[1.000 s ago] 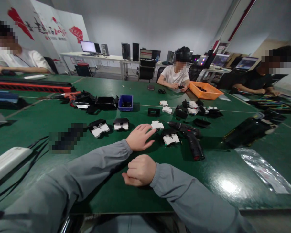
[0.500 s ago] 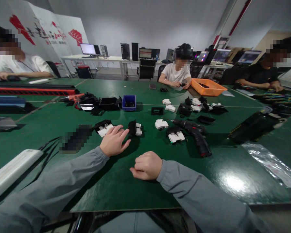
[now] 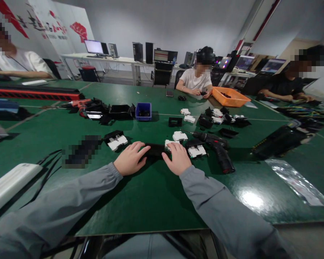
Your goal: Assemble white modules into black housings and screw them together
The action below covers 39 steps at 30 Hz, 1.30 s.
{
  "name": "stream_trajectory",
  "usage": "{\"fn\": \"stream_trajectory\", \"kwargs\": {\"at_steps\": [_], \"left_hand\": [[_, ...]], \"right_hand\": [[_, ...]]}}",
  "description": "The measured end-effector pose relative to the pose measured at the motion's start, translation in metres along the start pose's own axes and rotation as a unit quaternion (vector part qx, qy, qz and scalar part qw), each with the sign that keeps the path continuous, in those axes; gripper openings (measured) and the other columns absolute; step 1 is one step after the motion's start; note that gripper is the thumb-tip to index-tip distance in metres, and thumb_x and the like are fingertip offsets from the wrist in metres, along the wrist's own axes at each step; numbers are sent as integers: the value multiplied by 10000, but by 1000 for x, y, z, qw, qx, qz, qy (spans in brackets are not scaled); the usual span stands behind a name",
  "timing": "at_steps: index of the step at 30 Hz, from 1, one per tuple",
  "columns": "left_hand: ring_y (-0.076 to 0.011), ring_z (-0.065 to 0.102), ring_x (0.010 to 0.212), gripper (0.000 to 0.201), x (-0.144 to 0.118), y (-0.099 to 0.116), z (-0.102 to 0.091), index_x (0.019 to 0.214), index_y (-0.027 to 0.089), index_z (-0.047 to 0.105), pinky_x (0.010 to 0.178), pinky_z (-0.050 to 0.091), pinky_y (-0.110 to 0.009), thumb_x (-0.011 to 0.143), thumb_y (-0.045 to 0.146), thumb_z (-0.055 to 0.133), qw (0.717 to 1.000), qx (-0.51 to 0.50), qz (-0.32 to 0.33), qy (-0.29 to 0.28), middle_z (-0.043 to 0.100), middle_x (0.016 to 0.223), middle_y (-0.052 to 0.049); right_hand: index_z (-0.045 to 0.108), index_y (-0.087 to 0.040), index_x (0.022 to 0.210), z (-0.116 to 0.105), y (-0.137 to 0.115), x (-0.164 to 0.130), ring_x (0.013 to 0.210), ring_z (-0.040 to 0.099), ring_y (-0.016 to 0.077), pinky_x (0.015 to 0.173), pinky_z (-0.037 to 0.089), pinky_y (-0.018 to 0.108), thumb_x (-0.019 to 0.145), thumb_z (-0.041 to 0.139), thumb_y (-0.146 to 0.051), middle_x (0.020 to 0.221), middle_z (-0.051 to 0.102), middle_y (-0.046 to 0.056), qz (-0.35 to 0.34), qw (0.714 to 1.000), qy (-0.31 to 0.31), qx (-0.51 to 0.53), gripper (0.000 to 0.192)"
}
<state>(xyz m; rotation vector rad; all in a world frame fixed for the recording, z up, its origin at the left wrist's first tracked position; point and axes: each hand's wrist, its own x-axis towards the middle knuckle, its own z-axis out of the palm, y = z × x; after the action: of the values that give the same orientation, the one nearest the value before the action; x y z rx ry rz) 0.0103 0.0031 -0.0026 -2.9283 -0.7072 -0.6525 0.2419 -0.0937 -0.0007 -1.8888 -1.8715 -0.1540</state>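
Observation:
A black plastic cover (image 3: 154, 151) lies low over the table between my hands, with a white block resembling a circuit breaker (image 3: 170, 144) at its right end. My left hand (image 3: 131, 159) grips the cover's left end between thumb and fingers. At the other end my right hand (image 3: 178, 159) has its thumb at the cover and its fingers on the white block; its exact grip is partly hidden. Left of my left hand sits another black cover with a white block (image 3: 117, 142). A similar unit (image 3: 196, 151) is just right of my right hand, and a loose white block (image 3: 180, 136) lies behind it.
A black cordless drill (image 3: 216, 147) lies to the right, near a clear plastic bag (image 3: 297, 181). Farther back are a blue bin (image 3: 143, 118), an orange basket (image 3: 216, 94) and a red drill (image 3: 79, 103). A white power strip (image 3: 13, 185) is at left. Several people sit around the table.
My right hand has moved forward from a loose fist to the cover. My left hand has shifted slightly right onto it. The cover and white block have turned and moved right.

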Motion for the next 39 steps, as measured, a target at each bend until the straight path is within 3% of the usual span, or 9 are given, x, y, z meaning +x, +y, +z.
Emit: {"fn": "stream_trajectory", "kwargs": {"at_steps": [6, 11, 15, 19, 26, 30, 34, 39], "left_hand": [[-311, 535, 1201, 453, -3, -2, -7, 1335, 143, 509, 1034, 450, -501, 939, 359, 474, 996, -80, -41, -17, 574, 1285, -167], [-328, 566, 1170, 649, -2, -3, -5, 1298, 111, 470, 1016, 465, -493, 850, 565, 594, 988, -134, -70, -28, 581, 1270, -189], [-335, 610, 1089, 739, -2, -4, -3, 1288, 105, 446, 951, 498, -482, 773, 587, 664, 984, -151, -89, -31, 598, 1211, -190], [-329, 624, 1064, 698, -8, -11, -9, 1292, 114, 436, 928, 503, -465, 787, 549, 642, 983, -153, -92, -34, 598, 1204, -183], [-327, 646, 992, 673, -33, -41, -25, 1307, 123, 407, 830, 510, -425, 787, 509, 590, 987, -111, -108, -45, 609, 1174, -163], [-303, 657, 948, 653, -41, -57, -26, 1325, 137, 386, 801, 509, -400, 797, 480, 558, 981, -139, -118, -63, 618, 1154, -142], [-303, 643, 994, 646, -37, -67, -24, 1327, 127, 386, 858, 503, -412, 802, 459, 562, 979, -159, -109, -69, 606, 1196, -156], [-304, 620, 1068, 633, -28, -73, -21, 1329, 122, 398, 929, 488, -420, 812, 446, 567, 978, -170, -98, -71, 596, 1229, -165]], "right_hand": [[522, -78, 1342, 3, -16, -12, 1320, 403, 381, 1053, 359, 527, 912, 521, -452, 1412, 484, 247, -25, 997, -34, -67, 570], [617, -128, 1145, -8, -28, -14, 1091, 536, 292, 937, 458, 436, 905, 521, -284, 1181, 640, 157, -117, 991, -51, 29, 302], [637, -179, 1017, -8, -28, -11, 974, 560, 240, 903, 478, 410, 903, 506, -206, 1023, 668, 89, -157, 980, -29, 117, 177], [612, -145, 1153, 3, -20, -1, 1169, 512, 264, 1028, 438, 434, 915, 513, -245, 1204, 606, 140, -102, 987, 14, 124, 277], [543, -119, 1299, 30, -15, 41, 1344, 389, 279, 1119, 357, 434, 925, 509, -385, 1383, 488, 179, -54, 997, 13, 47, 460], [591, -121, 1217, 39, -10, 83, 1269, 450, 306, 1054, 372, 445, 921, 496, -437, 1319, 541, 193, 3, 1000, 3, -30, 444], [624, -72, 1120, 47, -2, 121, 1137, 519, 363, 1029, 307, 521, 867, 553, -412, 1178, 604, 236, 107, 983, -1, -152, 429], [596, 17, 1161, 65, 8, 137, 1100, 539, 420, 1013, 252, 598, 856, 553, -395, 1206, 574, 326, 165, 972, 7, -165, 514]]}}
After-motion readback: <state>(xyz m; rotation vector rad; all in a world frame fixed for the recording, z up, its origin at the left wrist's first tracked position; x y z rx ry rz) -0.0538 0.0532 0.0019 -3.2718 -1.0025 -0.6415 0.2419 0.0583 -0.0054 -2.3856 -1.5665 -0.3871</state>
